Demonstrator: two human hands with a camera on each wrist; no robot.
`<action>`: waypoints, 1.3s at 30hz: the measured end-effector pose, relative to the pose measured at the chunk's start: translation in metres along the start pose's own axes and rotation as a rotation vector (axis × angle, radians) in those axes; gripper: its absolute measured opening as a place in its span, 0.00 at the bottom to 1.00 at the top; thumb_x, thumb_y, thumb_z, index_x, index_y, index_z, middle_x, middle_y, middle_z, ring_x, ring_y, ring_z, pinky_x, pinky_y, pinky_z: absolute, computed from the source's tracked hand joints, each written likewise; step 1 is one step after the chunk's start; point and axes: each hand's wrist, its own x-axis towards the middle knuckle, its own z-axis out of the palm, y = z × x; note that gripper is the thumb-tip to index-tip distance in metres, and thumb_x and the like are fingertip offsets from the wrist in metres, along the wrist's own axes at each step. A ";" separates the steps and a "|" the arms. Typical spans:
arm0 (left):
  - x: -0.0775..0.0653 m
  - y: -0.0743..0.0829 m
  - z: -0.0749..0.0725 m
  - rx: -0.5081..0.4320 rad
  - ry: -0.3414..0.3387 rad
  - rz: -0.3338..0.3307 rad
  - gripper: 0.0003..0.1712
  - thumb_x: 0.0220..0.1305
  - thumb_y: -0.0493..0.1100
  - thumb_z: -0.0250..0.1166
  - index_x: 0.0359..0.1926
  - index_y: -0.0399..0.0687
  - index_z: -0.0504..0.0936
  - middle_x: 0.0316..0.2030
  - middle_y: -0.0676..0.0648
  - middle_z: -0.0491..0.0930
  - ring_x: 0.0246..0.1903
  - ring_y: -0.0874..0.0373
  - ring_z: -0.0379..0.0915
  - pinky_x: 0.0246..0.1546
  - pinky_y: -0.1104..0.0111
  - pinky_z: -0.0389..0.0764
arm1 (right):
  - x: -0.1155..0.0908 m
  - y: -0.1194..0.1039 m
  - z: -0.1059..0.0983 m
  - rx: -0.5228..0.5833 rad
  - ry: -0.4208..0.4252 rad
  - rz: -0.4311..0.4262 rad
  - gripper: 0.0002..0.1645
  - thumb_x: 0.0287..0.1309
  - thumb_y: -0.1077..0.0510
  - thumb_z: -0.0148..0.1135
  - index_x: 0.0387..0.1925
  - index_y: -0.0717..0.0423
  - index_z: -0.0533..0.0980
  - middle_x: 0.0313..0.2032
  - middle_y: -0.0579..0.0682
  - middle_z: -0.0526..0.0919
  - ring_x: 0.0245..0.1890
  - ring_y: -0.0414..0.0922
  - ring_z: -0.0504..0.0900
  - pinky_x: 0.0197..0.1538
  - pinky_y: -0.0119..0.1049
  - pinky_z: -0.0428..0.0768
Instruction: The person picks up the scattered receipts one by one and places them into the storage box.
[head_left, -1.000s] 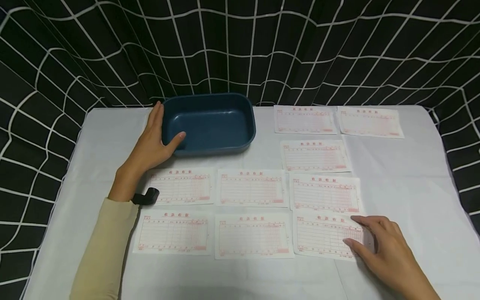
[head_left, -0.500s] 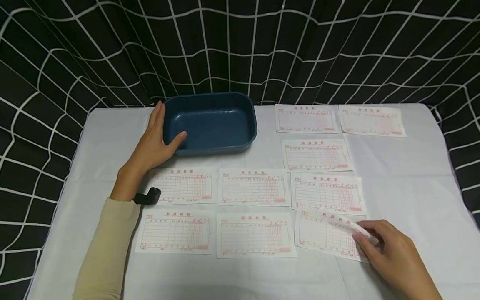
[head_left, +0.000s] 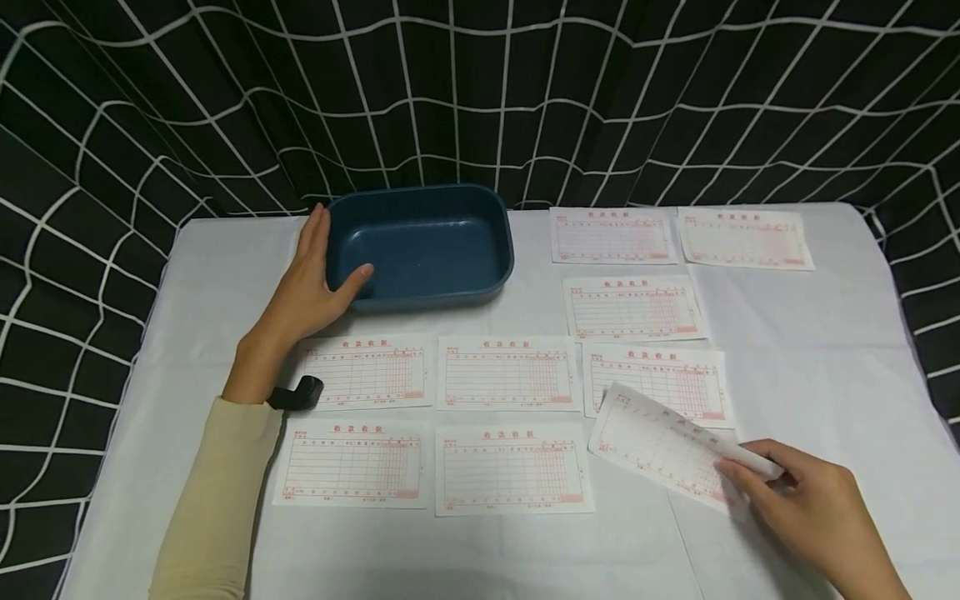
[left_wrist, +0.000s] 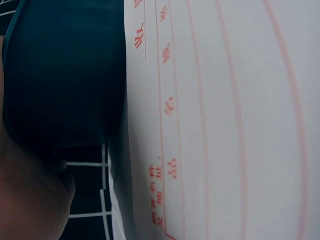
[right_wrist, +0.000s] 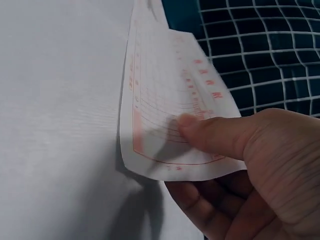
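Note:
In the head view my left hand (head_left: 303,292) holds the left end of a dark blue rectangular plastic basin (head_left: 427,296), fingers along its outer wall and thumb over the rim. The left wrist view shows part of this hand beside the basin wall. My right hand (head_left: 813,504) pinches the right end of a printed receipt slip (head_left: 660,446) between thumb and fingers. The slip is lifted and bent, slanting over the slip above it. In the right wrist view the thumb (right_wrist: 210,135) presses on the printed face, with fingers underneath.
Several more receipt slips lie flat on the white-covered table (head_left: 525,558): two at the back right, one (head_left: 633,308) below them, others in rows in front of the basin. A black cloth with white grid lines (head_left: 480,92) encloses the back and sides.
My right hand has taken hold of the front right slip, lifted its right end and turned it, bending its upper edge. My left hand stays at the basin.

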 end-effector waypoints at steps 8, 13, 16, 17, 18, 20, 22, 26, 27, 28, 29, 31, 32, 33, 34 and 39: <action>0.000 0.001 0.000 0.001 0.003 -0.006 0.60 0.72 0.64 0.62 0.86 0.47 0.35 0.87 0.46 0.32 0.87 0.43 0.35 0.82 0.38 0.51 | 0.012 -0.002 -0.013 0.106 -0.063 0.010 0.15 0.55 0.76 0.72 0.44 0.62 0.87 0.42 0.11 0.76 0.40 0.11 0.76 0.38 0.10 0.77; 0.000 0.000 0.001 0.003 0.011 -0.007 0.60 0.72 0.63 0.63 0.86 0.46 0.36 0.87 0.45 0.33 0.87 0.43 0.35 0.82 0.37 0.51 | 0.025 -0.007 -0.018 0.120 -0.031 0.091 0.14 0.55 0.71 0.76 0.44 0.61 0.86 0.31 0.14 0.79 0.32 0.13 0.78 0.31 0.12 0.76; 0.000 -0.001 0.001 0.003 0.016 -0.004 0.60 0.72 0.63 0.63 0.86 0.45 0.37 0.87 0.44 0.33 0.87 0.42 0.36 0.82 0.37 0.51 | 0.034 -0.010 -0.020 0.126 -0.020 0.145 0.13 0.55 0.68 0.78 0.43 0.61 0.86 0.27 0.13 0.79 0.26 0.16 0.78 0.26 0.17 0.73; 0.000 -0.001 0.001 0.004 0.017 -0.003 0.60 0.72 0.63 0.63 0.86 0.45 0.37 0.87 0.44 0.33 0.87 0.42 0.36 0.82 0.37 0.51 | 0.037 -0.012 -0.020 0.137 -0.016 0.156 0.12 0.55 0.67 0.78 0.42 0.62 0.86 0.28 0.13 0.80 0.27 0.16 0.79 0.25 0.18 0.73; 0.000 -0.001 0.001 0.004 0.017 -0.003 0.60 0.72 0.63 0.63 0.86 0.45 0.37 0.87 0.44 0.33 0.87 0.42 0.36 0.82 0.37 0.51 | 0.040 -0.013 -0.021 0.158 -0.015 0.166 0.12 0.56 0.67 0.78 0.42 0.62 0.86 0.29 0.13 0.81 0.27 0.17 0.80 0.26 0.19 0.73; 0.000 -0.001 0.001 0.005 0.016 -0.003 0.60 0.72 0.63 0.63 0.86 0.46 0.36 0.87 0.45 0.33 0.87 0.42 0.36 0.82 0.37 0.52 | 0.046 -0.017 -0.022 0.186 -0.012 0.182 0.12 0.57 0.66 0.78 0.42 0.63 0.86 0.30 0.14 0.82 0.28 0.19 0.80 0.26 0.19 0.75; 0.000 -0.001 0.002 0.006 0.016 -0.002 0.60 0.72 0.64 0.63 0.87 0.47 0.36 0.87 0.45 0.33 0.87 0.43 0.36 0.82 0.38 0.52 | 0.052 -0.020 -0.024 0.220 -0.003 0.188 0.11 0.58 0.66 0.78 0.42 0.64 0.86 0.31 0.18 0.84 0.30 0.20 0.81 0.29 0.17 0.77; 0.001 -0.001 0.002 0.014 0.019 -0.002 0.60 0.72 0.64 0.62 0.87 0.47 0.36 0.87 0.45 0.34 0.86 0.42 0.37 0.82 0.38 0.53 | 0.066 -0.026 -0.023 0.268 0.005 0.213 0.12 0.60 0.64 0.76 0.44 0.67 0.85 0.31 0.22 0.85 0.31 0.21 0.82 0.32 0.15 0.79; 0.001 -0.001 0.002 0.017 0.021 -0.001 0.60 0.72 0.64 0.62 0.87 0.46 0.37 0.87 0.44 0.34 0.86 0.42 0.37 0.82 0.38 0.53 | 0.070 -0.027 -0.023 0.282 0.004 0.221 0.13 0.60 0.64 0.76 0.44 0.67 0.85 0.31 0.23 0.85 0.31 0.22 0.83 0.33 0.15 0.79; 0.001 -0.001 0.001 0.021 0.022 -0.003 0.60 0.72 0.64 0.62 0.87 0.46 0.37 0.87 0.44 0.34 0.86 0.42 0.37 0.81 0.38 0.53 | 0.073 -0.028 -0.022 0.299 0.002 0.230 0.12 0.61 0.64 0.76 0.44 0.67 0.85 0.31 0.24 0.86 0.32 0.22 0.84 0.34 0.15 0.80; 0.001 -0.001 0.001 0.026 0.022 -0.004 0.60 0.72 0.64 0.62 0.86 0.46 0.37 0.87 0.44 0.34 0.86 0.42 0.37 0.82 0.38 0.53 | 0.077 -0.029 -0.022 0.319 0.003 0.236 0.12 0.61 0.64 0.76 0.44 0.66 0.85 0.32 0.25 0.86 0.32 0.23 0.84 0.35 0.16 0.81; 0.001 0.001 0.000 0.038 0.022 -0.010 0.60 0.72 0.65 0.62 0.86 0.45 0.37 0.87 0.45 0.34 0.87 0.42 0.36 0.82 0.38 0.52 | 0.084 -0.031 -0.021 0.366 -0.001 0.242 0.09 0.62 0.65 0.75 0.43 0.61 0.86 0.32 0.27 0.87 0.32 0.23 0.85 0.36 0.16 0.82; 0.001 0.001 0.000 0.042 0.022 -0.012 0.60 0.72 0.65 0.62 0.86 0.45 0.37 0.87 0.45 0.33 0.87 0.43 0.36 0.82 0.38 0.52 | 0.088 -0.033 -0.020 0.398 -0.002 0.243 0.08 0.62 0.66 0.74 0.43 0.58 0.86 0.32 0.28 0.88 0.32 0.24 0.85 0.37 0.16 0.82; 0.000 0.002 0.000 0.046 0.022 -0.015 0.60 0.72 0.65 0.62 0.86 0.44 0.38 0.87 0.45 0.33 0.87 0.43 0.35 0.82 0.38 0.51 | 0.091 -0.034 -0.020 0.444 -0.003 0.239 0.08 0.62 0.67 0.74 0.42 0.56 0.86 0.32 0.30 0.88 0.32 0.25 0.86 0.37 0.17 0.83; 0.000 0.003 -0.001 0.047 0.022 -0.018 0.60 0.72 0.65 0.62 0.86 0.44 0.38 0.87 0.45 0.33 0.87 0.43 0.35 0.82 0.38 0.51 | 0.094 -0.035 -0.020 0.494 -0.002 0.231 0.10 0.62 0.69 0.73 0.42 0.54 0.86 0.32 0.32 0.88 0.31 0.26 0.86 0.37 0.18 0.83; 0.000 0.008 -0.001 0.008 0.018 -0.024 0.60 0.72 0.66 0.60 0.86 0.42 0.38 0.87 0.45 0.32 0.87 0.42 0.35 0.82 0.38 0.50 | 0.109 -0.044 -0.019 0.628 -0.006 0.202 0.14 0.62 0.72 0.71 0.42 0.51 0.85 0.31 0.37 0.88 0.30 0.29 0.86 0.36 0.21 0.85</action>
